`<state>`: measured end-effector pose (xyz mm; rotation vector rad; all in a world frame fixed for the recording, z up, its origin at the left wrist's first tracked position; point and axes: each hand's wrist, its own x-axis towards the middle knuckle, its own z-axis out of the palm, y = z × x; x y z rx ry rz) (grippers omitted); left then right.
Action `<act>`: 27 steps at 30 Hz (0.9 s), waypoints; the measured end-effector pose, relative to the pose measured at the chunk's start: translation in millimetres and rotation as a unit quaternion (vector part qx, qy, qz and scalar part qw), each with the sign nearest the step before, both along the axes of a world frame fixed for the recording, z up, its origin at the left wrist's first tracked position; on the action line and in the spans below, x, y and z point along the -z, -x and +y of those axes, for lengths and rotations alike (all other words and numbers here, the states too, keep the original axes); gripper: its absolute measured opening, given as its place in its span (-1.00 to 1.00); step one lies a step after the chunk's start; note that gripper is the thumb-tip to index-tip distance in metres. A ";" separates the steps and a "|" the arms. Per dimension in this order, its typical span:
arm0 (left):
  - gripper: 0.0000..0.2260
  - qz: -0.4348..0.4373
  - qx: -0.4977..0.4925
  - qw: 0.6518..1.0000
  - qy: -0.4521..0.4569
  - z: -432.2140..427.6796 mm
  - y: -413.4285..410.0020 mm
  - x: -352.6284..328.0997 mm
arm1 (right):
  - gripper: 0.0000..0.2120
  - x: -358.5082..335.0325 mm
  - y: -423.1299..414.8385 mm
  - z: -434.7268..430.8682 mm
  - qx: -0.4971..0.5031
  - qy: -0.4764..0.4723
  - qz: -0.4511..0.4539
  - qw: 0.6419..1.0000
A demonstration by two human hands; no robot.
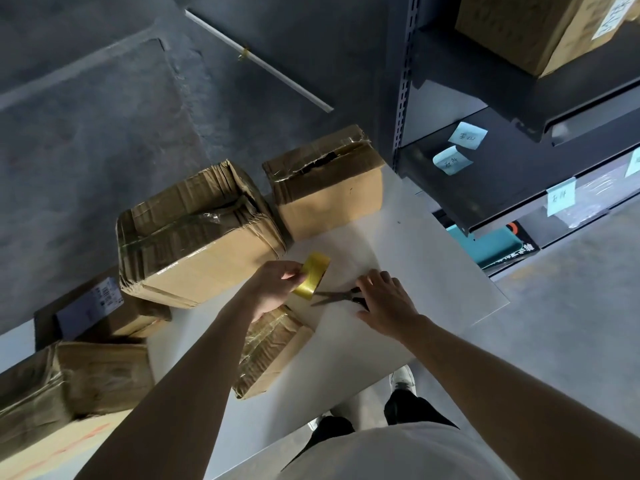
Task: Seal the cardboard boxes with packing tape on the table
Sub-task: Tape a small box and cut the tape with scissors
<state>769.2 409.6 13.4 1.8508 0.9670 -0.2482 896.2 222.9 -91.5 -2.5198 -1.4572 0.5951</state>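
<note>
1. Meanwhile, a person's left hand (277, 285) is pinching a yellow tape roll (311, 275) between thumb and fingers, over the white table (433, 271) beside a small box (273, 351).
2. The right hand (384, 299) is resting spread fingers on the scissors (332, 296), whose blades are pointing left at the roll, lying crosswise.
3. Likely best: freeing the tape's end first, then keeping the strip taut along the seam.

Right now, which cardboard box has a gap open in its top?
The far box beside the shelving: a dark gap shows between its top flaps, unlike the taped big box alongside.
</note>
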 end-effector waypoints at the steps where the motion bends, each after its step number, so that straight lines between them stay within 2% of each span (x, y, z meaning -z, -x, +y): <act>1: -0.76 0.001 -0.001 1.000 0.002 -0.4 0.4 -0.8 | -0.62 1.4 1.5 1.1 0.012 -0.008 -0.005 1.000; 6: -0.74 -0.009 -0.023 1.000 0.005 -0.2 4.6 -0.7 | -0.77 2.2 2.4 9.3 0.024 -0.017 -0.026 0.999; 14: -0.75 -0.019 -0.046 0.999 -0.007 -0.3 10.0 -0.8 | -0.61 -10.4 -0.9 16.0 0.016 0.105 -0.080 0.991; 19: -0.76 -0.024 -0.054 0.998 -0.004 -1.1 11.2 -4.3 | -0.68 -14.7 -6.6 10.8 -0.007 0.130 -0.073 0.989; 23: -0.76 -0.022 -0.059 0.998 -0.001 0.4 10.3 -4.0 | -0.68 -25.5 -13.6 -0.4 -0.026 0.129 0.014 0.991; 25: -0.76 -0.020 -0.065 0.998 0.000 1.7 10.7 -3.1 | -0.79 -30.0 -15.5 -7.4 -0.015 0.144 0.103 0.984; 27: -0.74 -0.015 -0.066 0.998 0.001 3.2 11.2 -2.2 | -0.88 -29.8 -16.2 -9.4 0.029 0.167 0.214 0.962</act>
